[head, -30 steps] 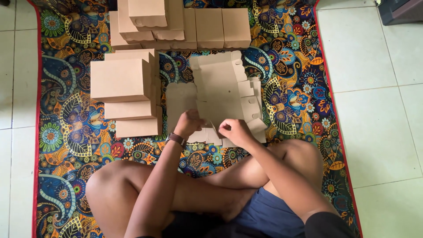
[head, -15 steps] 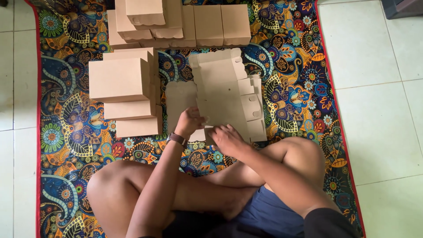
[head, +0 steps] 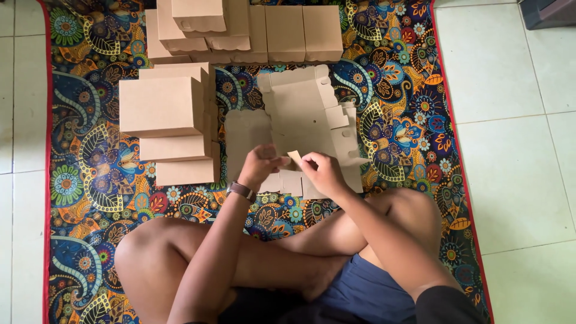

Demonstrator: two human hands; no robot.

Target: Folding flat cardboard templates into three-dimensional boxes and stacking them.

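Observation:
A flat, die-cut brown cardboard box blank (head: 303, 117) lies unfolded on the patterned mat in front of my crossed legs. My left hand (head: 262, 165), with a watch on the wrist, and my right hand (head: 322, 171) meet at the blank's near edge. Both pinch a small raised cardboard flap (head: 294, 157) between them. The rest of the blank stays flat on the mat.
Assembled brown boxes (head: 161, 107) are stacked at the left of the blank, and more boxes (head: 282, 33) line the far edge. The colourful mat (head: 84, 180) with a red border lies on white floor tiles (head: 510, 120). A dark object (head: 552, 12) sits top right.
My right hand has slid left along the blank's near edge toward my left hand. A small flap is now lifted between the two hands.

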